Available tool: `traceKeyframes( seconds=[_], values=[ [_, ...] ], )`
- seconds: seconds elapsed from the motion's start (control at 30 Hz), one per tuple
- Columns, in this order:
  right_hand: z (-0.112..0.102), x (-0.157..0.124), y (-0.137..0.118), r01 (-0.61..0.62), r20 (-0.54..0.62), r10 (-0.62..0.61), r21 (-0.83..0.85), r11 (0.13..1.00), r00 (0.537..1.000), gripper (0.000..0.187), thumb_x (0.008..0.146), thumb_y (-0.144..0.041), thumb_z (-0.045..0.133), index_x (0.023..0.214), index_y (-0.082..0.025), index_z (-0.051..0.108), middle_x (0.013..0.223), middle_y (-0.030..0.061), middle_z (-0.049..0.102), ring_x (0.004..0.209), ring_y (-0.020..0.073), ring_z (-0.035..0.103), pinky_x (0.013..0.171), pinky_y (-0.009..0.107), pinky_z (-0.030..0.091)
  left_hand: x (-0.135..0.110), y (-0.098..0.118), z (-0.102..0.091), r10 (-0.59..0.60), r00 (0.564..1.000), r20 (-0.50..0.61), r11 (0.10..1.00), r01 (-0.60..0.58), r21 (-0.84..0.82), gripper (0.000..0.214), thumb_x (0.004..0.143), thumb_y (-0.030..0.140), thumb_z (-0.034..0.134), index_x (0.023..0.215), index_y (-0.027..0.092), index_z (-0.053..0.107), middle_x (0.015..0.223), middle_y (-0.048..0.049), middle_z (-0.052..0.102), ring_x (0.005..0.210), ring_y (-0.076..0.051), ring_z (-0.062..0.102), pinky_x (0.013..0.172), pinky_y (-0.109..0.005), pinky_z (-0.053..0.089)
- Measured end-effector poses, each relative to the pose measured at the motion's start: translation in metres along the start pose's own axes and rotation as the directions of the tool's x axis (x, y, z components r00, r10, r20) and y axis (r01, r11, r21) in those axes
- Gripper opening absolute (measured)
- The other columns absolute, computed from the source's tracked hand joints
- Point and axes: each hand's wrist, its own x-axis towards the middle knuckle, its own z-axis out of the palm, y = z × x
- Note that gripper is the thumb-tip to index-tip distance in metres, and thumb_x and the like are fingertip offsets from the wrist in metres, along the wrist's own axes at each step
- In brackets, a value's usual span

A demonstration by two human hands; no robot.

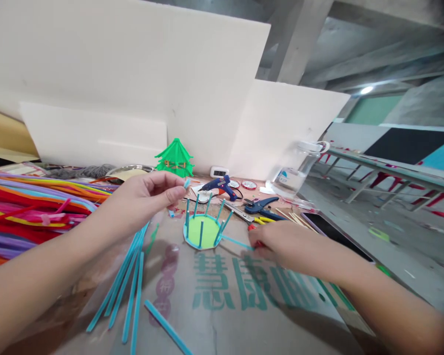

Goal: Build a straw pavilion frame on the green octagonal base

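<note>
My left hand (153, 197) is raised left of centre, thumb and fingers pinching a short piece of light-blue pipe cleaner (187, 184). On the right, my right hand (277, 241) is closed around the red handles of a pair of scissors (240, 213), whose blades point away to the left. Between the hands lies a round light-green disc (203, 231) with a blue rim and several upright blue posts. A blue strip (237, 241) runs from its edge toward my right fingers. Below my left hand are several blue pipe cleaners (128, 286).
Bundles of coloured pipe cleaners (33, 212) fill the left side. At the back stand a green tree-like roof piece (175, 160), a small white timer (219, 171), a blue glue gun (224, 186) and a clear jug (292, 172). Blue-handled pliers (262, 204) and a dark phone-like slab (336, 236) lie right.
</note>
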Motion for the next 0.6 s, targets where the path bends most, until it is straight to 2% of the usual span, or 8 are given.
traceKeyframes(
  seconds=[0.1, 0.17, 0.23, 0.33, 0.47, 0.53, 0.6],
  values=[
    [-0.012, 0.005, 0.019, -0.142, -0.077, 0.144, 0.029, 0.989, 0.987, 0.018, 0.091, -0.03, 0.054, 0.087, -0.025, 0.071, 0.08, 0.0032, 0.073, 0.071, 0.0192, 0.065, 0.06, 0.028, 0.035, 0.003, -0.004, -0.004, -0.023, 1.0, 0.003, 0.998, 0.023, 0.05, 0.026, 0.079, 0.041, 0.074, 0.094, 0.021, 0.073, 0.079, 0.0015, 0.071, 0.068, -0.012, 0.063, 0.061, -0.019, 0.05],
    [-0.013, 0.014, 0.033, -0.193, -0.161, 0.208, 0.103, 0.976, 0.965, 0.024, 0.093, -0.04, 0.052, 0.091, -0.025, 0.072, 0.085, 0.0039, 0.074, 0.073, 0.0196, 0.064, 0.06, 0.028, 0.037, 0.004, -0.006, -0.006, -0.025, 1.0, 0.001, 0.993, 0.024, 0.114, 0.029, 0.079, 0.043, 0.074, 0.098, 0.021, 0.074, 0.087, -0.0007, 0.074, 0.076, -0.015, 0.065, 0.067, -0.022, 0.052],
    [-0.009, 0.026, 0.046, -0.177, -0.261, 0.235, 0.227, 0.958, 0.937, 0.033, 0.095, -0.048, 0.049, 0.096, -0.023, 0.07, 0.087, 0.0047, 0.073, 0.073, 0.0192, 0.064, 0.063, 0.028, 0.042, 0.005, -0.008, -0.007, 0.001, 1.0, 0.005, 0.983, -0.002, 0.184, 0.03, 0.08, 0.046, 0.072, 0.095, 0.021, 0.074, 0.091, -0.002, 0.074, 0.08, -0.017, 0.066, 0.07, -0.023, 0.052],
    [0.003, 0.048, 0.064, -0.14, -0.346, 0.283, 0.383, 0.913, 0.895, 0.037, 0.095, -0.047, 0.051, 0.11, -0.018, 0.068, 0.099, 0.0083, 0.074, 0.082, 0.0206, 0.066, 0.074, 0.031, 0.049, 0.005, -0.006, -0.01, 0.047, 0.998, 0.031, 0.967, -0.054, 0.251, 0.032, 0.083, 0.052, 0.068, 0.089, 0.021, 0.072, 0.084, -0.0011, 0.071, 0.076, -0.016, 0.064, 0.065, -0.022, 0.049],
    [0.021, 0.091, 0.086, -0.04, -0.345, 0.249, 0.514, 0.857, 0.905, 0.048, 0.091, -0.039, 0.062, 0.133, -0.018, 0.06, 0.13, 0.0136, 0.067, 0.105, 0.0237, 0.066, 0.094, 0.036, 0.051, 0.005, -0.001, -0.012, 0.042, 0.999, 0.014, 0.974, -0.044, 0.223, 0.035, 0.08, 0.055, 0.068, 0.082, 0.02, 0.069, 0.071, 0.0003, 0.065, 0.065, -0.015, 0.06, 0.057, -0.021, 0.045],
    [0.028, 0.118, 0.094, -0.037, -0.328, 0.256, 0.55, 0.835, 0.909, 0.055, 0.09, -0.038, 0.065, 0.14, -0.02, 0.054, 0.137, 0.0129, 0.064, 0.11, 0.0235, 0.066, 0.096, 0.036, 0.051, 0.006, 0.0, -0.012, 0.025, 1.0, -0.005, 0.978, -0.023, 0.208, 0.033, 0.079, 0.054, 0.069, 0.079, 0.021, 0.068, 0.067, 0.0011, 0.063, 0.062, -0.014, 0.058, 0.054, -0.02, 0.043],
    [0.033, 0.145, 0.098, -0.057, -0.301, 0.288, 0.595, 0.801, 0.909, 0.059, 0.089, -0.039, 0.065, 0.143, -0.017, 0.051, 0.136, 0.0158, 0.064, 0.109, 0.023, 0.067, 0.093, 0.034, 0.053, 0.007, -0.001, -0.011, 0.011, 1.0, -0.027, 0.978, -0.005, 0.209, 0.031, 0.077, 0.051, 0.071, 0.077, 0.021, 0.067, 0.065, 0.0019, 0.061, 0.059, -0.013, 0.057, 0.053, -0.02, 0.042]
  ],
)
